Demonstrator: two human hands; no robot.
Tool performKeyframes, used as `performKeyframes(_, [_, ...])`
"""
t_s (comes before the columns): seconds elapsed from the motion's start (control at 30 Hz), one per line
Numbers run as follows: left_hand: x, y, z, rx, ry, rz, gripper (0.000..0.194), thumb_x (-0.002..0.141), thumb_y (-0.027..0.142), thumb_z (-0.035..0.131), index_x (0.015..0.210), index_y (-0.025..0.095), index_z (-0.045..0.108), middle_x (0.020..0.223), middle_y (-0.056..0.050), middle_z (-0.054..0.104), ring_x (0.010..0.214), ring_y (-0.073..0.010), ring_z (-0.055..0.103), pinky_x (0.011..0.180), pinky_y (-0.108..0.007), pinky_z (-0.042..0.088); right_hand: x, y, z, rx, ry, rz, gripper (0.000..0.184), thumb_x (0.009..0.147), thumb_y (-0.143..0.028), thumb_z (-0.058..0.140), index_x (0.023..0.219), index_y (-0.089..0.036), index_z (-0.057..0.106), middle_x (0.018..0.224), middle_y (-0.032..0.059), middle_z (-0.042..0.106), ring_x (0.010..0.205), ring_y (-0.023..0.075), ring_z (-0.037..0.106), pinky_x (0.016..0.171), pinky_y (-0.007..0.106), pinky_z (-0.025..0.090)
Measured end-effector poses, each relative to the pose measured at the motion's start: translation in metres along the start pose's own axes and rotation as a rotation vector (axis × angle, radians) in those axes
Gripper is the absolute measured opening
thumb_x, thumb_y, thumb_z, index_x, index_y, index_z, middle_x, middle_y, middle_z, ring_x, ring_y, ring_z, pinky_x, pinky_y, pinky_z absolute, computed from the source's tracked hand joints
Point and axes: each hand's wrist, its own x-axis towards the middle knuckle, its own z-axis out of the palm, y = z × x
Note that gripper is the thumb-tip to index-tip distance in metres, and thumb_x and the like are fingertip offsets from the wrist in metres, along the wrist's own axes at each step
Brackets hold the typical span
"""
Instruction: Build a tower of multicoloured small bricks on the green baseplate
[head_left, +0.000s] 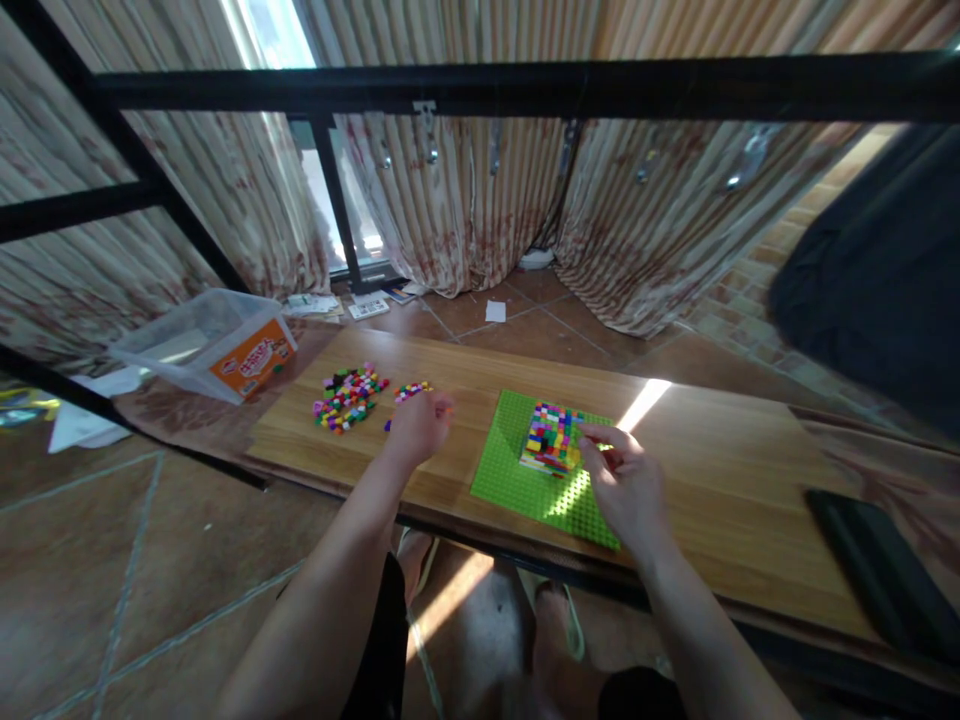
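A green studded baseplate (pixel 499 455) lies on the wooden table, and a low block built from many-coloured toy bricks (pixel 551 435) stands on it. My right hand (pixel 624 485) is at the block's right side, thumb and fingers drawn together; a bit of red shows by its fingers, too small to name. Left of the baseplate, my left hand (pixel 420 430) is closed over the table, with a speck of orange at its fingertips. It partly covers a small group of loose bricks (pixel 411 391). Farther left lies a bigger pile of loose bricks (pixel 349 397).
A clear plastic bin (pixel 195 340) with an orange label stands beyond the table's left end. On the table (pixel 735 470), a black flat object (pixel 877 560) lies at the right end. A black metal bar (pixel 480 90) crosses in front of the curtains.
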Motion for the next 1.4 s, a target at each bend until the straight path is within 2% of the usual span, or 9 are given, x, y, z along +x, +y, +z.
performKeyframes(0.07, [-0.003,-0.003,-0.001,0.13,0.0,-0.002,0.024,0.075,0.012,0.051,0.088,0.019,0.07,0.092,-0.008,0.071,0.09,-0.0221,0.063,0.08,-0.033,0.046,0.0,0.002,0.002,0.028,-0.005,-0.005,0.029,0.079,-0.041,0.056,0.095,-0.019,0.066,0.077,0.0039,0.068,0.052,0.0106,0.054,0.049,0.023,0.042])
performKeyframes(0.2, [-0.006,-0.006,0.006,0.227,-0.003,0.024,0.024,0.075,0.015,0.055,0.094,0.019,0.07,0.097,-0.012,0.069,0.094,-0.0258,0.062,0.083,-0.036,0.045,-0.001,0.001,0.006,0.091,-0.03,-0.007,0.028,0.077,-0.042,0.06,0.094,-0.02,0.064,0.085,0.0049,0.068,0.053,0.0109,0.055,0.048,0.023,0.043])
performKeyframes(0.37, [-0.008,-0.004,0.015,0.312,0.0,0.039,0.02,0.078,0.015,0.052,0.087,0.019,0.07,0.092,-0.012,0.067,0.095,-0.0252,0.061,0.084,-0.035,0.044,-0.003,-0.004,0.008,0.153,-0.058,-0.012,0.027,0.078,-0.041,0.06,0.094,-0.02,0.062,0.089,0.006,0.066,0.059,0.0122,0.058,0.051,0.024,0.045])
performKeyframes(0.67, [0.001,0.002,0.015,0.262,0.083,-0.001,0.024,0.079,0.012,0.047,0.093,0.016,0.067,0.093,-0.014,0.066,0.092,-0.0257,0.061,0.082,-0.036,0.043,-0.004,-0.005,0.008,0.118,-0.07,-0.014,0.028,0.079,-0.042,0.06,0.095,-0.02,0.062,0.085,0.0053,0.065,0.058,0.0118,0.056,0.049,0.024,0.043])
performKeyframes(0.9, [0.011,0.0,0.023,0.198,0.023,-0.021,0.022,0.075,0.008,0.049,0.078,0.017,0.068,0.085,-0.011,0.064,0.083,-0.0225,0.061,0.078,-0.033,0.044,-0.004,-0.003,0.009,0.124,-0.072,-0.052,0.026,0.08,-0.041,0.057,0.096,-0.02,0.062,0.089,0.006,0.066,0.06,0.0124,0.057,0.049,0.024,0.044])
performKeyframes(1.1, [0.011,0.005,0.023,0.155,0.047,-0.002,0.02,0.077,0.009,0.048,0.079,0.016,0.067,0.087,-0.013,0.063,0.083,-0.0232,0.06,0.079,-0.035,0.043,-0.003,-0.004,0.008,0.112,-0.088,-0.054,0.025,0.08,-0.04,0.057,0.096,-0.021,0.061,0.087,0.004,0.065,0.056,0.0106,0.054,0.05,0.025,0.044])
performKeyframes(1.2, [0.008,0.018,0.026,-0.023,0.088,0.082,0.018,0.079,0.013,0.049,0.08,0.019,0.066,0.085,-0.008,0.064,0.085,-0.0198,0.058,0.081,-0.031,0.043,-0.003,-0.005,0.008,0.106,-0.09,-0.054,0.024,0.08,-0.039,0.057,0.095,-0.021,0.062,0.088,0.0041,0.065,0.055,0.0102,0.053,0.05,0.024,0.043])
performKeyframes(1.3, [0.001,0.035,0.031,-0.502,0.054,0.169,0.011,0.077,0.019,0.055,0.077,0.02,0.066,0.079,-0.003,0.064,0.077,-0.0163,0.058,0.076,-0.028,0.044,-0.003,-0.005,0.01,0.111,-0.074,-0.062,0.023,0.081,-0.039,0.057,0.095,-0.021,0.062,0.09,0.0042,0.064,0.057,0.0103,0.053,0.049,0.023,0.043])
performKeyframes(1.4, [-0.007,0.05,0.035,-0.856,-0.012,0.111,0.007,0.072,0.021,0.062,0.074,0.018,0.067,0.073,-0.001,0.064,0.069,-0.0138,0.056,0.07,-0.026,0.044,-0.003,-0.004,0.01,0.112,-0.071,-0.059,0.024,0.082,-0.039,0.056,0.097,-0.021,0.061,0.089,0.0037,0.063,0.056,0.0096,0.052,0.05,0.024,0.042])
